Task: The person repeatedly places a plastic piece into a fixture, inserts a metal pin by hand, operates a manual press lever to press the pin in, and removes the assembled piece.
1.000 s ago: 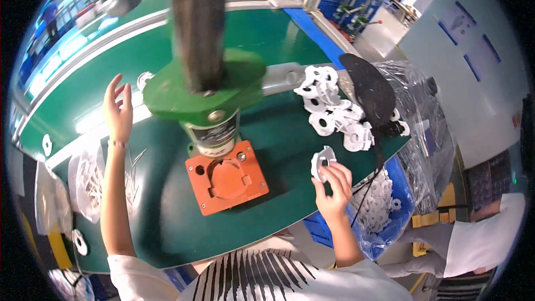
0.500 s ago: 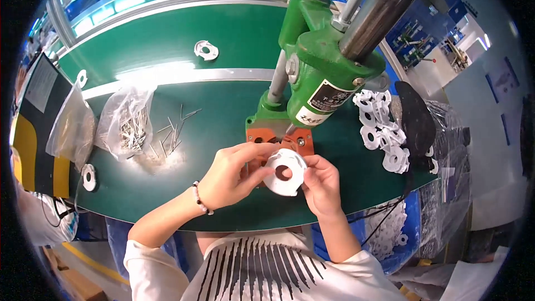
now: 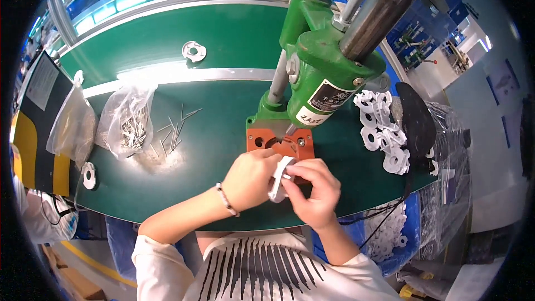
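Observation:
A white plastic ring (image 3: 277, 188) with a round hole is tilted nearly edge-on between my two hands, just above the table's near edge. My left hand (image 3: 257, 176) grips it from the left, its fingers curled behind it. From the right, my right hand (image 3: 315, 192) pinches at the ring's face with thumb and fingers; a small pale bit shows at the fingertips, too small to make out. Directly beyond my hands is the orange fixture block (image 3: 263, 136), under the slanted metal tip (image 3: 292, 129) of a green press (image 3: 326, 72).
A plastic bag of metal pins (image 3: 132, 125) lies left, with loose pins (image 3: 174, 134) beside it. More white rings (image 3: 384, 128) are heaped at right. Single rings lie at the left edge (image 3: 88, 176) and on the green conveyor (image 3: 194, 51). A blue bin (image 3: 390, 234) stands below right.
The ring has turned from face-up to nearly edge-on. My left hand has shifted right, and my right fingers have come onto the ring's face. The ring on the conveyor has slid left.

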Demonstrator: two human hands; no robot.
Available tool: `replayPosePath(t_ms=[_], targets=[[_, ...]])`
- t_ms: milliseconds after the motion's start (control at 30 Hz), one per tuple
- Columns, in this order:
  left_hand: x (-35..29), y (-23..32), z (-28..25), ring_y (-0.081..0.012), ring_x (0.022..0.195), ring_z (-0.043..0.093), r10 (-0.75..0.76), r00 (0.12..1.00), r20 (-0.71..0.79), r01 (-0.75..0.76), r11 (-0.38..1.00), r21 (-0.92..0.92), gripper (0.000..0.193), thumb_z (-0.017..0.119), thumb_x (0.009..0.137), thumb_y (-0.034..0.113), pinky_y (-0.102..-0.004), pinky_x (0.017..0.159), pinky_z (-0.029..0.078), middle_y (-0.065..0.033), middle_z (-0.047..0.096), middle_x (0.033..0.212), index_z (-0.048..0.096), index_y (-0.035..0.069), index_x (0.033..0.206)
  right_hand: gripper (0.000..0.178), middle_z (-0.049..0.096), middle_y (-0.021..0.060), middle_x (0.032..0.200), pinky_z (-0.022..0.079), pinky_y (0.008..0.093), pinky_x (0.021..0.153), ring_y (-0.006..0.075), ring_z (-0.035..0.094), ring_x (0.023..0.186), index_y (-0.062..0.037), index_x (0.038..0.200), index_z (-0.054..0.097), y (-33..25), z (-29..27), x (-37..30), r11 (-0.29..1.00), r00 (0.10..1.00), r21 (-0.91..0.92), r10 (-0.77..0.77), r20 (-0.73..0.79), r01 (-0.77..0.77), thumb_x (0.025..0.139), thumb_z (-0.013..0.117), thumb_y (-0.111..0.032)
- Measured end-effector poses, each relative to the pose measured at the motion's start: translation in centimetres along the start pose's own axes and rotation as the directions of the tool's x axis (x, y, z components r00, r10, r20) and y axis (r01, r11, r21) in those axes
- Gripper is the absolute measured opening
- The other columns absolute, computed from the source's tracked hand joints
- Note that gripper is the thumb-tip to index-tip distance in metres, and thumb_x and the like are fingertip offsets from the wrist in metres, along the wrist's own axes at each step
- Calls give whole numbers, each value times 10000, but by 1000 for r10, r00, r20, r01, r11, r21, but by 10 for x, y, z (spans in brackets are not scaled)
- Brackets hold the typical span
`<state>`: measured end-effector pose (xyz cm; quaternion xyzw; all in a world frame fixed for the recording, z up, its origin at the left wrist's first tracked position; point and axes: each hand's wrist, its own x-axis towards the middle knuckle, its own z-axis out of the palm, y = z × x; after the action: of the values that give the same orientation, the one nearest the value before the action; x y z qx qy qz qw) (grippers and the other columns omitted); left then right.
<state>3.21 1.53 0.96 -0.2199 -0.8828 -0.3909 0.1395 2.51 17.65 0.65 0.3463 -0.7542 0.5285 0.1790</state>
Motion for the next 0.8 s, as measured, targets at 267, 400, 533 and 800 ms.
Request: replayPosePath(t_ms=[267, 400, 533, 800], targets=[[0, -19, -4, -368, 1018, 501, 72, 993, -89, -41, 948, 315, 330, 561, 688, 1, -392, 876, 441, -194, 485, 1163, 558, -60, 1012, 175, 583, 90, 850, 468, 378, 769, 281, 559, 827, -14, 854, 640, 32, 9, 22, 934, 987, -332, -91, 133, 131, 690, 637, 46], [-3, -18, -16, -372, 1049, 504, 79, 996, -47, -72, 989, 129, 419, 560, 676, -50, -401, 906, 433, -207, 482, 1212, 543, -46, 1095, 185, 579, 110, 932, 431, 394, 850, 292, 532, 942, 4, 916, 602, 23, 17, 24, 931, 996, -363, -11, 85, 41, 735, 630, -22], [2, -26, 0, -363, 1027, 536, 76, 994, -76, -71, 995, 67, 396, 577, 698, -36, -382, 885, 447, -202, 541, 1171, 556, -14, 1093, 218, 565, 141, 937, 422, 385, 847, 293, 522, 929, 29, 934, 592, 21, 17, 17, 824, 996, -565, 13, 89, 40, 768, 568, -111], [-36, -59, -16, -343, 1091, 523, 64, 993, -97, -49, 987, 153, 275, 413, 857, -28, -388, 933, 407, -203, 524, 1186, 553, -13, 1093, 267, 503, 145, 1028, 349, 412, 961, 288, 439, 1059, 58, 921, 587, 38, 28, 6, 869, 972, -461, -85, 218, 179, 722, 600, -120]])
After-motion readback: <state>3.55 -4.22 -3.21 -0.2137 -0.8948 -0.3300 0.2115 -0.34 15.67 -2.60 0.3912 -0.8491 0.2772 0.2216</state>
